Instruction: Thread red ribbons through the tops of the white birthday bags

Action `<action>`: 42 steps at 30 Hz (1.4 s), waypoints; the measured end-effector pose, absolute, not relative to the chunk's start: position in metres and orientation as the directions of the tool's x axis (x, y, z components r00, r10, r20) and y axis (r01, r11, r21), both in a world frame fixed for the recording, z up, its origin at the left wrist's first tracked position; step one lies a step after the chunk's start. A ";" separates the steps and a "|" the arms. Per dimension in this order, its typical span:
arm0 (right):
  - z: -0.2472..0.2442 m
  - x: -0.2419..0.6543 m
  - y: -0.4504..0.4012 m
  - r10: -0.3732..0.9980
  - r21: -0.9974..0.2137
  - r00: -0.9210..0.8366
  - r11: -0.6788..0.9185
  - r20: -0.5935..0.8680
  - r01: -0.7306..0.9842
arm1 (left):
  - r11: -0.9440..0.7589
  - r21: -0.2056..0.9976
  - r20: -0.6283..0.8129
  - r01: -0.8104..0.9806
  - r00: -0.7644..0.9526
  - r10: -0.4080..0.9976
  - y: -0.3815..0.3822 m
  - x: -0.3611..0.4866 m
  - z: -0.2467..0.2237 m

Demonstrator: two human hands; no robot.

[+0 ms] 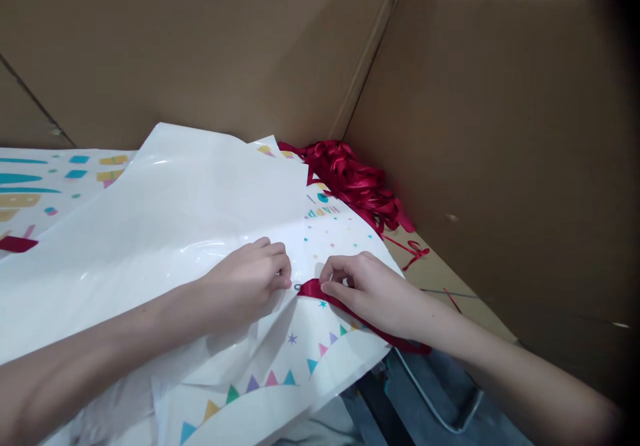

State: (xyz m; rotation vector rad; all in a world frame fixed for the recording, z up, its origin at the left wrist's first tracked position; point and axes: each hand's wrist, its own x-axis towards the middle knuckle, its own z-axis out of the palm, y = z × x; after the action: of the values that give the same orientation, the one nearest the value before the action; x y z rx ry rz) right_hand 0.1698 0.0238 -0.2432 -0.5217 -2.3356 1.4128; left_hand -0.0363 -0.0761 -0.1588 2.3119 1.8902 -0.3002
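A large white plastic sheet (190,186) lies before me, its underside turned up over a part printed with coloured flags, stars and lettering. My left hand (260,269) is closed, pinching the sheet's edge beside a small metal eyelet (297,287). Just right of the eyelet, my right hand (357,289) pinches a dark red satin ribbon (311,289). The ribbon's end lies by the eyelet; whether it passes through cannot be seen. Its other stretch runs under my right hand and past the sheet's edge.
A heap of red ribbons (345,173) lies behind the sheet near the corner. Tall cardboard walls (200,46) stand at the back and right. A thin red bow (416,253) rests on the cardboard surface. Below the right edge is a bent metal bar (455,426).
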 end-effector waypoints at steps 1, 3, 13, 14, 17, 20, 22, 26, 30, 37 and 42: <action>-0.243 0.170 0.024 0.494 -0.889 -0.861 0.440 0.120 0.129 | -0.240 -0.052 -0.217 0.969 0.223 0.950 -0.078 -0.037 -0.161; -0.245 0.169 0.023 0.510 -0.883 -0.850 0.451 0.134 0.131 | -0.272 -0.114 -0.184 0.956 0.248 0.951 -0.080 -0.036 -0.164; -0.251 0.167 0.023 0.521 -0.883 -0.831 0.462 0.196 0.082 | -0.244 -0.125 -0.158 0.962 0.224 0.962 -0.084 -0.027 -0.157; -0.251 0.166 0.023 0.523 -0.881 -0.827 0.468 0.207 0.076 | -0.241 -0.122 -0.155 0.963 0.221 0.963 -0.085 -0.027 -0.157; -0.251 0.164 0.022 0.518 -0.874 -0.818 0.485 0.250 0.040 | -0.226 -0.101 -0.136 0.969 0.211 0.968 -0.085 -0.027 -0.157; -0.252 0.162 0.021 0.498 -0.864 -0.817 0.504 0.290 0.001 | -0.215 -0.070 -0.130 0.974 0.205 0.970 -0.084 -0.026 -0.157; -0.252 0.161 0.022 0.491 -0.861 -0.818 0.509 0.301 -0.012 | -0.193 -0.051 -0.145 0.980 0.183 0.972 -0.084 -0.026 -0.155; -0.252 0.164 0.026 0.489 -0.877 -0.833 0.481 0.261 0.007 | -0.135 0.018 -0.179 0.991 0.136 0.974 -0.087 -0.025 -0.149; -0.246 0.162 0.025 0.469 -0.902 -0.857 0.432 0.216 0.009 | -0.138 0.088 -0.220 0.987 0.154 0.963 -0.091 -0.025 -0.142; -0.237 0.162 0.022 0.438 -0.858 -0.853 0.514 0.283 -0.021 | -0.256 0.018 -0.204 0.967 0.254 0.946 -0.095 -0.029 -0.142; -0.261 0.203 0.052 0.424 -0.895 -0.904 0.424 0.060 0.139 | -0.256 -0.061 -0.215 0.965 0.238 0.947 -0.097 -0.034 -0.145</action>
State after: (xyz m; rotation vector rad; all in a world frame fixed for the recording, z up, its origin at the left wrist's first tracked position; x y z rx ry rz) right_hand 0.2032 0.0522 -0.2610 -0.4882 -2.4043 1.4722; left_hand -0.0343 -0.0974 -0.1447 2.4038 1.8621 -0.3187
